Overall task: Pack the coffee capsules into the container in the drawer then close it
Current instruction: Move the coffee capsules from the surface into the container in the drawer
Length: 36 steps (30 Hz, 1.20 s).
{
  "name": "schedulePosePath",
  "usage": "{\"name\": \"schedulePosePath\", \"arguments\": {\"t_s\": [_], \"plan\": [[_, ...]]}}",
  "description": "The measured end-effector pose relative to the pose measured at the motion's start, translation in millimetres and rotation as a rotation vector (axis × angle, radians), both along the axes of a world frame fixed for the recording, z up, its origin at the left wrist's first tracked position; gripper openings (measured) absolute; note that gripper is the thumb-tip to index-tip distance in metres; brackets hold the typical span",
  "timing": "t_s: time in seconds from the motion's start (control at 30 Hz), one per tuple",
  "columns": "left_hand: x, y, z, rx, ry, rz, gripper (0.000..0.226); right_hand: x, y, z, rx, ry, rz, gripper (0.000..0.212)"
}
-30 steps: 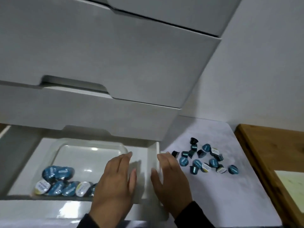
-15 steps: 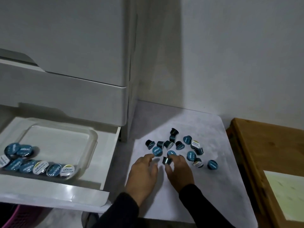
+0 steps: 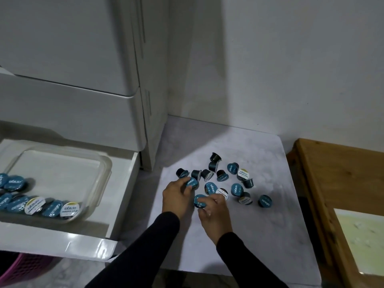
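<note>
White drawer unit (image 3: 68,65) fills the left of the scene, and its lowest drawer (image 3: 122,196) stands pulled out toward the near left. Inside sits a clear plastic container (image 3: 104,169), its far half bare and its near edge lined with a row of capsules (image 3: 33,205) lying lid-up, mostly teal with 2 white lids among them. To the right, a pale marble-patterned table (image 3: 259,235) carries the loose coffee capsules (image 3: 234,177), scattered in a cluster near its middle, some upright, some tipped on their sides. A wooden surface (image 3: 332,183) lies further right.

Both hands are at the near-left edge of that cluster. The left hand (image 3: 176,198) has its fingers curled onto a teal capsule (image 3: 192,182) at its fingertips, seemingly closing round it. The right hand (image 3: 214,213) pinches another teal capsule (image 3: 200,201) between thumb and fingers, lid facing up.

My judgement is that this is the gathering step. It would go best by taking the nearest capsules first, keeping each grip on the rim so the smooth foil lid does not slip, and carrying them left over the drawer wall to the container's bare far half. The remaining capsules lie just beyond the fingertips, to the far right of both hands; the container is well apart, to the left.
</note>
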<state>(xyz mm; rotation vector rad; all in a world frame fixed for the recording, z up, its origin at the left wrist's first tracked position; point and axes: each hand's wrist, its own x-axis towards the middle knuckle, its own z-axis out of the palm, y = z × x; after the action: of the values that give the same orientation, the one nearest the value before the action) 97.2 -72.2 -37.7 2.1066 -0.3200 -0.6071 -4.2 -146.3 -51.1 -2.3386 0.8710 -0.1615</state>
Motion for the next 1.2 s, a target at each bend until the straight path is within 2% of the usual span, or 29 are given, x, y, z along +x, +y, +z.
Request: {"name": "schedulePosePath", "arguments": {"t_s": [0.4, 0.6, 0.73, 0.87, 1.0, 1.2], "plan": [[-5, -5, 6, -0.138, 0.15, 0.187, 0.022, -2, -16, 10, 0.261, 0.017, -0.184, 0.013], [-11, 5, 31, -0.264, 0.158, 0.211, 0.022, -1, -27, 33, 0.244, -0.209, -0.237, 0.012], [-8, 11, 62, -0.372, 0.103, 0.205, 0.027, 0, -34, 70, 0.509, -0.445, -0.334, 0.014], [4, 25, 97, -0.437, 0.064, 0.213, 0.022, 10, -30, 114, 0.622, -0.508, -0.26, 0.019], [30, 57, 127, -0.458, -0.03, 0.145, 0.027, 29, -13, 151, 0.62, -0.524, -0.157, 0.021], [93, 143, 156, -0.386, -0.063, 0.013, 0.024, 77, 43, 176, 0.63, -0.481, 0.04, 0.028]]}}
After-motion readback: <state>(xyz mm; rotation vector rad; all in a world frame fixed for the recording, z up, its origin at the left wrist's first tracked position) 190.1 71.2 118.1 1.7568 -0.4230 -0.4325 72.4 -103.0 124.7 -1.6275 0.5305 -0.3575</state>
